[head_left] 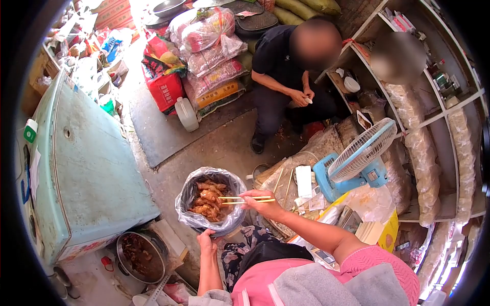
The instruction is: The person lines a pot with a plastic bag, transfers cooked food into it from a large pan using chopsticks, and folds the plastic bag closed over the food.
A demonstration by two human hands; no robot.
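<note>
A round bowl lined with a clear plastic bag [185, 204] holds several brown, glazed pieces of food [208, 201]. My left hand [206, 240] grips the bowl's near rim from below. In my right hand [260, 202] is a pair of chopsticks [237, 199], pointing left, with their tips at the food's right side. Whether the tips pinch a piece is too small to tell. Down to the left, a metal pot [162, 265] contains more dark brown food [138, 252].
A pale green cabinet [97, 168] stands at left. A seated person [275, 66] faces me beyond the bowl, near stacked sacks [214, 76]. At right are a blue fan [362, 153], a cluttered low table [286, 178] and shelves [434, 117].
</note>
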